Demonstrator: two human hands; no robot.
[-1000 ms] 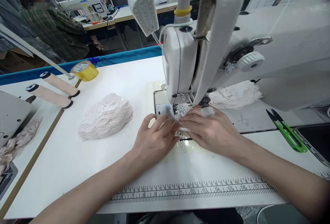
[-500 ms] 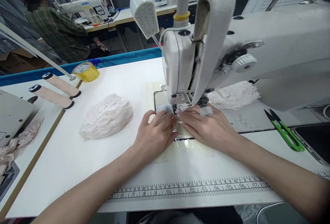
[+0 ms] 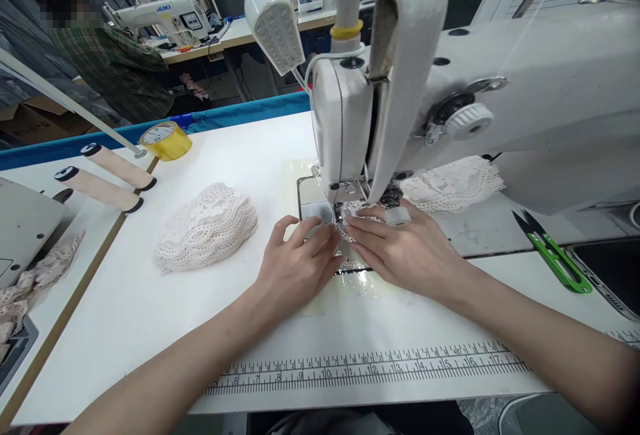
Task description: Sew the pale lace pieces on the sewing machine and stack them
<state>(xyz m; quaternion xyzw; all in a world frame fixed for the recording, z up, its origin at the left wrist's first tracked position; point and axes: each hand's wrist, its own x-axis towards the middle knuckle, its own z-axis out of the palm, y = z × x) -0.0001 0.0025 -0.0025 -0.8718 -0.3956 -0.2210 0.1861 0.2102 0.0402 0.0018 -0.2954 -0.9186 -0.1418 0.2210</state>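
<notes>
A strip of pale lace (image 3: 351,209) lies under the presser foot (image 3: 339,213) of a white sewing machine (image 3: 343,128). My right hand (image 3: 407,243) rests on this lace just right of the needle, its fingers stretched out flat and covering part of it. On the left side of the foot, my left hand (image 3: 300,258) bends over the needle plate with fingers apart, fingertips close to the lace edge. Whether those fingertips touch the lace is hidden. More lace (image 3: 453,185) lies behind my right hand, beneath the machine arm.
A folded lace pile (image 3: 207,228) sits left on the white table (image 3: 200,328). Beyond it are two thread cones (image 3: 100,188) and a yellow tape roll (image 3: 166,141). Green thread snips (image 3: 553,251) and a dark phone (image 3: 610,271) lie right. A person (image 3: 110,68) sits at another machine.
Slightly more lace shows between the foot and my right fingers. Both hands stay close to the needle, and my left hand has shifted slightly left. The view has moved a little.
</notes>
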